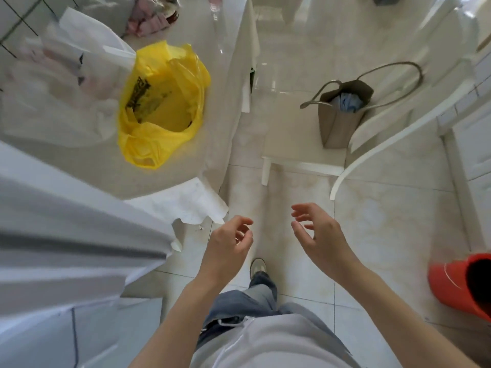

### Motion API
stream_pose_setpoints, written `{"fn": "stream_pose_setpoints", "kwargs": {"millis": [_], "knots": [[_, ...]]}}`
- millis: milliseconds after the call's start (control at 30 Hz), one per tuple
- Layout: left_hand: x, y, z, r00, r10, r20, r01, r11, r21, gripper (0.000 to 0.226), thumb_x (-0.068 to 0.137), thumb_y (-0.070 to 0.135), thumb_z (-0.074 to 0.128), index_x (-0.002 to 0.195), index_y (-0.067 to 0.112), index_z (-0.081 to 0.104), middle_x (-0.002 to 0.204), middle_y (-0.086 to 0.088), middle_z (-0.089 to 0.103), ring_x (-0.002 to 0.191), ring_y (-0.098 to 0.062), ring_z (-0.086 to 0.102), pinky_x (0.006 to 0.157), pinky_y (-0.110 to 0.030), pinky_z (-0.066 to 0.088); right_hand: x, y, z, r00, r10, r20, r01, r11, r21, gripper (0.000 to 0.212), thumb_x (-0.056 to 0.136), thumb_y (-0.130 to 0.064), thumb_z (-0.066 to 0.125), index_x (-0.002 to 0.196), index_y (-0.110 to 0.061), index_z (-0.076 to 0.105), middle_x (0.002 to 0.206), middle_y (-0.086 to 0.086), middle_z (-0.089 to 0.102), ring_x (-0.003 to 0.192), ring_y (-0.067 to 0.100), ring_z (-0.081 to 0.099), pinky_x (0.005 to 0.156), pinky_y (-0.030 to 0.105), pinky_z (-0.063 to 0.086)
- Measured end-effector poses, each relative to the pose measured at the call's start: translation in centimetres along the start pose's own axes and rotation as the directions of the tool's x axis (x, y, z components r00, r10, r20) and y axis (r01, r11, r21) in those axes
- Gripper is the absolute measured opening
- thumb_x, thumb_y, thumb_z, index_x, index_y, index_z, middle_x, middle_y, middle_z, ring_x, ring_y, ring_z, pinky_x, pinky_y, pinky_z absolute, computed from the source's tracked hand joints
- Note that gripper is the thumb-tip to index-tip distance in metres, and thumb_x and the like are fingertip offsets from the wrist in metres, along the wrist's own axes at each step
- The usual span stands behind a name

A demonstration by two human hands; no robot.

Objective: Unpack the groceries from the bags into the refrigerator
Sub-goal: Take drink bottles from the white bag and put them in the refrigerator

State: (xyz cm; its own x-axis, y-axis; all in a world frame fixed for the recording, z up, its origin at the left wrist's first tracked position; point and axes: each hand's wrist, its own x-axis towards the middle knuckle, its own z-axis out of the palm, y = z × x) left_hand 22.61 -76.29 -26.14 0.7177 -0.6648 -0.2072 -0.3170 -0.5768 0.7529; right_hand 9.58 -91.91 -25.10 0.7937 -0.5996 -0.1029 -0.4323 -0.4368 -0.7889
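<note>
Yellow bag [162, 107]: on the table [79, 168], up and to the left of my left hand [228, 248], well apart from it; mouth slack and open, something dark and leafy inside, contents otherwise unclear. White bags [66, 75]: further left of the yellow one, crumpled, contents not readable. Brown tote [342, 115]: on a white chair [305, 163], ahead and slightly right of my right hand [318, 235], something blue inside. Grey-white door edge [79, 235], blurred: close on the left of my left hand; I judge it the refrigerator, not certain.

Risks, as I judge them: thin plastic could tear or spill if lifted by one handle; the table cover's loose corner [196, 205] hangs near my left hand and could snag; an orange bucket [462, 282] sits low to the right.

Hands: both empty, fingers loosely curled, touching nothing, held apart over the floor.
</note>
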Motion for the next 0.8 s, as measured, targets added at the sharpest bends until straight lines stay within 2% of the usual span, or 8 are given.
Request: {"fn": "stream_pose_setpoints", "kwargs": {"millis": [267, 367, 600, 800], "knots": [[10.2, 2.1, -1.0, 0.988, -0.068, -0.139, 0.064, 0.997, -0.034, 0.015, 0.093, 0.019, 0.058, 0.106, 0.020, 0.065, 0.085, 0.009, 0.067, 0.077, 0.001, 0.061, 0.069, -0.019, 0.053, 12.9, -0.5, -1.3, 0.991, -0.100, 0.090, 0.103, 0.994, -0.028, 0.026, 0.091, -0.011, 0.060, 0.117, -0.012, 0.057, 0.101, -0.004, 0.060, 0.094, 0.012, 0.061, 0.086, 0.033, 0.054], [13.5, 2.8, -0.9, 0.974, -0.122, -0.189, 0.114, 0.992, -0.051, 0.015, 0.094, 0.019, 0.057, 0.107, 0.020, 0.064, 0.089, 0.008, 0.067, 0.078, 0.002, 0.061, 0.067, -0.010, 0.049, 17.6, 0.1, -1.9, 0.978, -0.152, 0.142, 0.159, 0.986, -0.044, 0.025, 0.090, -0.010, 0.061, 0.115, -0.011, 0.058, 0.100, -0.004, 0.061, 0.092, 0.013, 0.062, 0.084, 0.036, 0.055], [20.4, 5.1, -0.2, 0.881, -0.315, -0.353, 0.268, 0.947, -0.178, 0.015, 0.095, 0.018, 0.057, 0.108, 0.022, 0.063, 0.090, 0.008, 0.066, 0.081, 0.001, 0.060, 0.067, -0.004, 0.045, 29.2, 1.0, -4.1, 0.896, -0.246, 0.371, 0.287, 0.956, -0.059, 0.027, 0.092, -0.014, 0.060, 0.118, -0.015, 0.056, 0.104, -0.008, 0.058, 0.096, 0.012, 0.059, 0.086, 0.038, 0.053], [23.7, 6.3, 1.0, 0.789, -0.444, -0.424, 0.375, 0.895, -0.240, 0.015, 0.094, 0.024, 0.057, 0.108, 0.029, 0.061, 0.092, 0.016, 0.063, 0.085, -0.001, 0.060, 0.075, -0.020, 0.054, 37.7, -0.5, -4.7, 0.784, -0.339, 0.520, 0.407, 0.913, -0.017, 0.028, 0.092, -0.017, 0.060, 0.119, -0.018, 0.055, 0.108, -0.004, 0.061, 0.099, 0.008, 0.057, 0.085, 0.024, 0.047]]}}
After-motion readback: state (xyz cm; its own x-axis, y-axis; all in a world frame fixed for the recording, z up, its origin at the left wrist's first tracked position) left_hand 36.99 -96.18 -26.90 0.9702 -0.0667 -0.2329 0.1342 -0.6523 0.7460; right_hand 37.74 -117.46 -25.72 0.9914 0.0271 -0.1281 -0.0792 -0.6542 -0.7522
